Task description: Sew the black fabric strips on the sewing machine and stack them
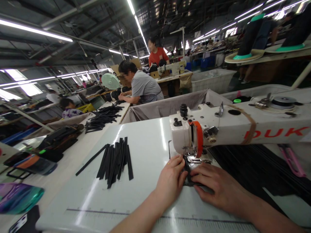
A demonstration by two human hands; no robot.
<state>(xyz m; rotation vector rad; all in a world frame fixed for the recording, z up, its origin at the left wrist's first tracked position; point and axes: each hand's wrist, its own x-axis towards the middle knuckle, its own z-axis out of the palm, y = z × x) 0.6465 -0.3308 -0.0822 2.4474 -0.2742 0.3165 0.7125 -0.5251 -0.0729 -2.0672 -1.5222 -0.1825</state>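
A small black fabric piece (187,170) lies flat beneath the needle area of a white sewing machine (230,126). From the left, my left hand (172,174) presses on it, fingers together and close to the presser foot. My right hand (216,183) has its fingers bent onto the fabric's right side, with the thumb near its front edge. Both hands partly cover the piece. On the bed to the left is a loose pile of black strips (115,161); one strip (91,160) sticks out apart from the rest.
Long black material (257,171) lies under the machine arm, near pink-handled scissors (293,160). A phone (25,221) and a purple-green item (20,197) are at the left edge. Across the table a co-worker (145,85) handles more black strips (104,116). A cloth-lined bin (167,105) stands behind.
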